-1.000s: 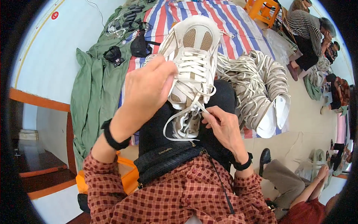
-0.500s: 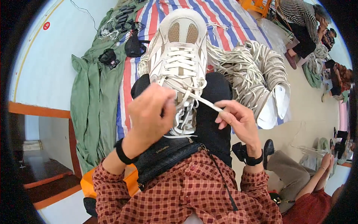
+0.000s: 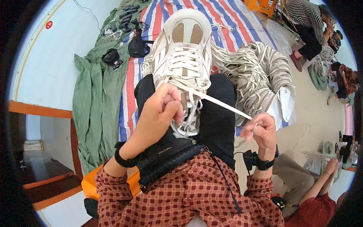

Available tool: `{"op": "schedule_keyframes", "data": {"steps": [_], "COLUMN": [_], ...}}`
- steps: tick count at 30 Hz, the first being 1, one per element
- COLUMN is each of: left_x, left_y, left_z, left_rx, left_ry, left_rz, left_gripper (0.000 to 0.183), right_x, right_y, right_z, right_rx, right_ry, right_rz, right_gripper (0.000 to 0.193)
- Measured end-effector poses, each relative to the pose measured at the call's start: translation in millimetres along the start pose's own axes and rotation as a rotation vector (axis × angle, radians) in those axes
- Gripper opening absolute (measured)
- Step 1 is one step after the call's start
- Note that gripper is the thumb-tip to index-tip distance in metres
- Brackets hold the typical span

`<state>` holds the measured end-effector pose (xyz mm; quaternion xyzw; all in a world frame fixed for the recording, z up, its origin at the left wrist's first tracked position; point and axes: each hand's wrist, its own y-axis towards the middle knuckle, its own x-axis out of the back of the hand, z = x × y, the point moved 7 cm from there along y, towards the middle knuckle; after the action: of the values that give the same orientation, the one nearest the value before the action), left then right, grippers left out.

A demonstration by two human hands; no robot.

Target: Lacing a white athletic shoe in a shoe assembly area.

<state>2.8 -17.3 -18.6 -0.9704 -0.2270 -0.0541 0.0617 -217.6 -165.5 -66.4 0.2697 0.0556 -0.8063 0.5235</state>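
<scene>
A white and beige sneaker [image 3: 185, 36] with tan mesh panels rests between my knees, toe pointing away from me. White laces criss-cross its front. My right hand [image 3: 261, 129] pinches the end of a flat white shoelace [image 3: 223, 104], which runs taut from the shoe's upper eyelets down to the right. By the shoe's near left side, my left hand [image 3: 166, 109] is closed with curled fingers; whatever it grips is hidden. Looser lace and pale shoe material show just beyond its fingertips.
Rows of laced shoe uppers [image 3: 261, 83] lie to the right on a striped sheet [image 3: 130, 94]. Green cloth [image 3: 94, 113] and a black bag [image 3: 138, 47] are on the left. A black pouch [image 3: 170, 155] lies across my lap. Other people sit at the right.
My right hand has moved right and down, drawing a longer stretch of shoelace straight. My left hand has shifted slightly right, its fingers still curled near the shoe.
</scene>
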Motion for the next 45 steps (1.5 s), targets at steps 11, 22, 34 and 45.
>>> {"op": "schedule_keyframes", "data": {"steps": [11,22,34,45], "left_x": [-22,69,208,304], "left_y": [-3,-27,-18,-8], "left_z": [13,-12,-36,1], "left_rx": [0.17,0.111,-0.25,-0.389], "left_ry": [-0.108,-0.139,-1.081,-0.795], "left_rz": [0.059,0.03,0.115,-0.648], "left_gripper": [0.029,0.018,0.024,0.026], "right_x": [26,111,185,-14], "right_y": [-17,10,104,88], "right_z": [26,13,25,-7], "right_rx": [0.336,-0.072,0.299,0.13], "right_ry": [0.571,0.785,0.722,-0.762], "right_rz": [-0.003,-0.281,-0.684,-0.177], "right_gripper": [0.032,0.017,0.019,0.013]}}
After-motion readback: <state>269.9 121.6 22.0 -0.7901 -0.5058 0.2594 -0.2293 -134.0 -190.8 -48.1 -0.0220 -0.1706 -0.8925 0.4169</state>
